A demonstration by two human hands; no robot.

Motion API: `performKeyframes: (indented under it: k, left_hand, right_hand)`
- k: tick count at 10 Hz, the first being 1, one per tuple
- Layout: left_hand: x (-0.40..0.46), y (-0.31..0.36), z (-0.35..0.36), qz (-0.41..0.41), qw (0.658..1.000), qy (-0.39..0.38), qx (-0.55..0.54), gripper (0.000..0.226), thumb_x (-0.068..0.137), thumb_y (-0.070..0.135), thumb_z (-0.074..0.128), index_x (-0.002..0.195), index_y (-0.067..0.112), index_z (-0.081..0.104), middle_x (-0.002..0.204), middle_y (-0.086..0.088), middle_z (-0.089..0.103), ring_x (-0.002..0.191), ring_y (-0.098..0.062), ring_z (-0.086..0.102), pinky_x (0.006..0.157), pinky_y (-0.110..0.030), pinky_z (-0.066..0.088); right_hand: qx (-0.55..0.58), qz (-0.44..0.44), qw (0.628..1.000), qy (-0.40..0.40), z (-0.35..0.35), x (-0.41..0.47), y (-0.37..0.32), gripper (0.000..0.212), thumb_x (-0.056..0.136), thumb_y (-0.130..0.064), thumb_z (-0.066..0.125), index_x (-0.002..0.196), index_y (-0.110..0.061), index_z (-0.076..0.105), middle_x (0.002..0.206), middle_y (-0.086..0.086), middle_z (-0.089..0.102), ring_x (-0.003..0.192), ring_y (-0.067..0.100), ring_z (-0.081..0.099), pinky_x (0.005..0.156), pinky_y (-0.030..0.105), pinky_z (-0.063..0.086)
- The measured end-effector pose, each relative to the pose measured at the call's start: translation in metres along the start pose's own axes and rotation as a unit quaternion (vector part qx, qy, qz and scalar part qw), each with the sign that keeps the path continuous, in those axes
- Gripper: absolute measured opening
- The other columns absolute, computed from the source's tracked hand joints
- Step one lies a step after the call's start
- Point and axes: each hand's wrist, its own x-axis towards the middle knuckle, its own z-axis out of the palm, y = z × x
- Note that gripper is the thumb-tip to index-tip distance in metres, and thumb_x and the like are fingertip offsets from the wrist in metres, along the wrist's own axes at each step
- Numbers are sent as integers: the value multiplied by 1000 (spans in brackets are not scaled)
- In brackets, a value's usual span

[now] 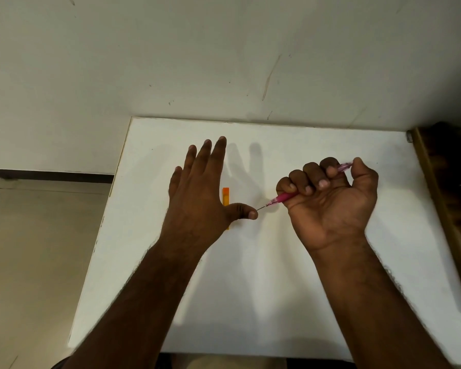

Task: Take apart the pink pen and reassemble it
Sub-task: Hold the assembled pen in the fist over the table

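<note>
My right hand (330, 198) is closed in a fist around the pink pen (284, 197), palm turned up. The pen's pink grip and thin metal tip stick out of the fist to the left, and its clear pink rear end shows by my thumb at the upper right. The tip points at the thumb of my left hand (197, 198) and ends just short of it. My left hand hovers flat over the white table (250, 302) with fingers spread and nothing in it. An orange pen (226, 197) lies on the table, partly hidden under my left hand.
The white table meets a pale wall at the back. A dark wooden piece (447, 209) borders the table's right edge. Beige floor (37, 249) lies beyond the table's left edge.
</note>
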Motion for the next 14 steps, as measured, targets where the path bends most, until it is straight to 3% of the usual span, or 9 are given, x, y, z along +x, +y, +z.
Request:
performKeyframes:
  k: [7, 10, 13, 14]
  left_hand:
    - [1, -2, 2, 1, 1000, -5, 4, 132, 56, 77, 72, 158, 35, 0, 169, 7, 1, 155, -16, -8, 122, -46, 3]
    - [-2, 0, 1, 3, 1000, 0, -9, 135, 44, 93, 44, 158, 35, 3, 169, 6, 3, 155, -17, -6, 122, -48, 6]
    - [-1, -1, 4, 4, 1000, -5, -8, 131, 49, 90, 49, 158, 34, 4, 169, 7, 2, 155, -16, -7, 122, -47, 4]
    - [0, -2, 4, 2, 1000, -14, -1, 127, 56, 83, 63, 158, 34, 6, 169, 6, 3, 155, -15, -7, 122, -47, 4]
  right_hand:
    - [3, -8, 1000, 20, 1, 2, 1, 42, 95, -45, 35, 63, -17, 43, 55, -3, 31, 52, 18, 26, 55, 28, 34]
    - [-4, -4, 1000, 19, 1, 0, 3, 43, 95, -45, 35, 63, -17, 43, 55, -3, 31, 52, 18, 26, 55, 28, 35]
    - [-8, 2, 1000, 18, 1, 1, 4, 44, 96, -46, 35, 64, -17, 43, 55, -3, 32, 52, 18, 26, 55, 29, 34]
    - [-6, 11, 1000, 11, -1, 2, 4, 46, 97, -49, 37, 65, -17, 46, 56, -3, 33, 53, 18, 27, 57, 29, 34]
